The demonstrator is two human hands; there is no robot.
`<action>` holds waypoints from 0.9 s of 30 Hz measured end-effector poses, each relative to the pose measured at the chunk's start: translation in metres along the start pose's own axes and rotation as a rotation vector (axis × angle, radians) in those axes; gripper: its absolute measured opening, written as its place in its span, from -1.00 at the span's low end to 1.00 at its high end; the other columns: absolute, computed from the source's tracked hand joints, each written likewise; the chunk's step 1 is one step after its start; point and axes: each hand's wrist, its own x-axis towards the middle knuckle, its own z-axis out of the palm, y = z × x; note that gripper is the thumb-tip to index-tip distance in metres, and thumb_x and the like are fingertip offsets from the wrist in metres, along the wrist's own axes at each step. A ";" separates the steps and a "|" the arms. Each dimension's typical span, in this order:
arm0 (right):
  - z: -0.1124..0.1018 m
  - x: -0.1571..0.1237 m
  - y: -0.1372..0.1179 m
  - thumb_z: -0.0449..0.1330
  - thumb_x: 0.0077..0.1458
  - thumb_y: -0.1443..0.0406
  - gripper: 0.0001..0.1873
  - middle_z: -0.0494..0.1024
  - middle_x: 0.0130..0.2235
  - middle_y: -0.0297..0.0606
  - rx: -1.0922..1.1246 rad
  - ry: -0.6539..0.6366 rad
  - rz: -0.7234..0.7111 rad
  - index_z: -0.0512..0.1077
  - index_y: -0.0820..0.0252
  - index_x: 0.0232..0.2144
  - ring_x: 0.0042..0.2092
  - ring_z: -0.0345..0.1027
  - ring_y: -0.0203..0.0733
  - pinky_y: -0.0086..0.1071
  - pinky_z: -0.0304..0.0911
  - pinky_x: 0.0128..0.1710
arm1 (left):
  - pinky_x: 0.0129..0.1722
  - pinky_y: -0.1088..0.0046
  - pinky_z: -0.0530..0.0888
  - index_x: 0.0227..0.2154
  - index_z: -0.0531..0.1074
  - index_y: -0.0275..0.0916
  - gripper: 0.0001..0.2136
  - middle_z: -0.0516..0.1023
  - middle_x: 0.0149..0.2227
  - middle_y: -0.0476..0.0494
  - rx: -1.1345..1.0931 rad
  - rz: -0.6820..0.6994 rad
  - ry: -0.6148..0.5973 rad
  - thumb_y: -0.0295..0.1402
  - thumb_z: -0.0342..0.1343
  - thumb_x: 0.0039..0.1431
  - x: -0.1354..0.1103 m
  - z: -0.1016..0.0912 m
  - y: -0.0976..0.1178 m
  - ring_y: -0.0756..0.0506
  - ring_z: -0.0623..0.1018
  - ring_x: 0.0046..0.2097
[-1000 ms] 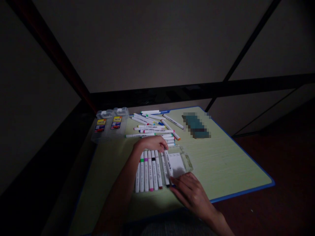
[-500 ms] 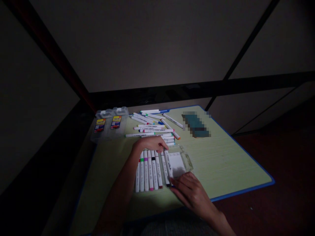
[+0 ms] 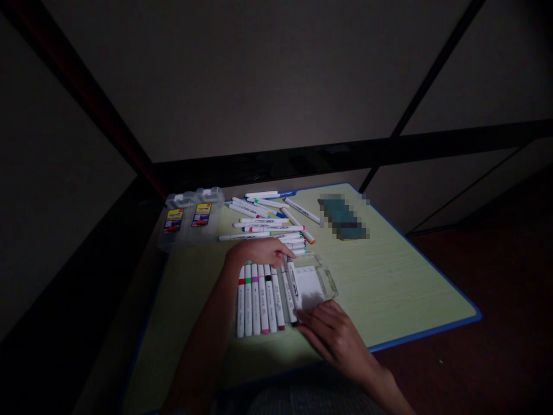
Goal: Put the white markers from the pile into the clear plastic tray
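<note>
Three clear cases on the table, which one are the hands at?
The near case, beside the lined-up markers: the right hand is at its near edge. The other two cases sit untouched at the far left corner, yellow-labelled.

Pixel mosaic over the block (image 3: 343,218) at the far side, so no telling what it is. The left hand (image 3: 259,252) overlaps the far tips of the marker row (image 3: 258,302) and hides the near edge of the loose pile (image 3: 268,222); whether it pinches anything is unclear. The right hand (image 3: 334,331) covers the clear case's (image 3: 313,282) near corner, its grip unreadable too. Labels on the two boxes (image 3: 190,218) are too small to read. Both forearms run off the bottom edge, and the table's (image 3: 389,288) left rim sinks into darkness.
</note>
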 end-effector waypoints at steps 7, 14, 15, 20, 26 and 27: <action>-0.002 0.001 0.001 -0.03 0.18 0.34 -0.75 0.47 -0.48 -0.26 0.003 0.044 0.025 0.40 0.30 -0.19 -0.43 0.31 -0.24 -0.33 0.21 -0.39 | -0.49 0.57 0.22 -0.03 0.37 -0.33 -0.59 0.44 -0.53 -0.01 0.145 0.002 -0.061 -0.54 -0.01 -0.01 -0.011 -0.008 0.009 0.03 0.33 -0.50; 0.001 -0.002 0.002 0.03 0.15 0.30 -0.75 0.47 -0.46 -0.26 -0.004 0.039 0.044 0.40 0.26 -0.15 -0.40 0.31 -0.23 -0.32 0.19 -0.36 | -0.50 0.60 0.21 0.03 0.30 -0.26 -0.53 0.44 -0.51 0.03 0.172 0.004 -0.080 -0.56 -0.01 -0.02 -0.010 -0.007 0.005 0.07 0.32 -0.51; 0.001 -0.003 0.002 0.03 0.15 0.29 -0.74 0.48 -0.45 -0.25 -0.005 0.032 0.050 0.40 0.26 -0.14 -0.40 0.32 -0.23 -0.32 0.19 -0.35 | -0.50 0.61 0.21 0.04 0.30 -0.26 -0.52 0.43 -0.51 0.03 0.168 0.004 -0.085 -0.56 -0.01 -0.02 -0.010 -0.007 0.004 0.07 0.32 -0.51; 0.001 -0.003 0.003 0.04 0.15 0.30 -0.72 0.48 -0.43 -0.25 0.002 -0.010 0.055 0.39 0.27 -0.11 -0.38 0.32 -0.22 -0.31 0.20 -0.35 | -0.49 0.62 0.21 0.02 0.32 -0.25 -0.53 0.43 -0.52 0.04 0.134 -0.023 -0.112 -0.55 0.02 -0.03 -0.011 -0.007 0.004 0.07 0.34 -0.49; 0.002 -0.003 0.004 0.05 0.14 0.31 -0.74 0.48 -0.42 -0.25 0.023 -0.024 0.071 0.40 0.27 -0.13 -0.37 0.33 -0.21 -0.30 0.20 -0.35 | -0.48 0.62 0.22 -0.02 0.36 -0.27 -0.53 0.42 -0.51 0.04 0.035 -0.006 -0.104 -0.58 0.06 -0.08 -0.008 -0.008 -0.002 0.07 0.35 -0.48; 0.002 -0.003 0.004 0.05 0.14 0.31 -0.74 0.48 -0.43 -0.25 0.025 -0.022 0.073 0.40 0.27 -0.14 -0.37 0.33 -0.21 -0.30 0.20 -0.35 | -0.49 0.62 0.22 -0.02 0.36 -0.27 -0.53 0.41 -0.53 0.05 0.009 -0.010 -0.109 -0.59 0.06 -0.08 -0.007 -0.008 -0.004 0.07 0.35 -0.49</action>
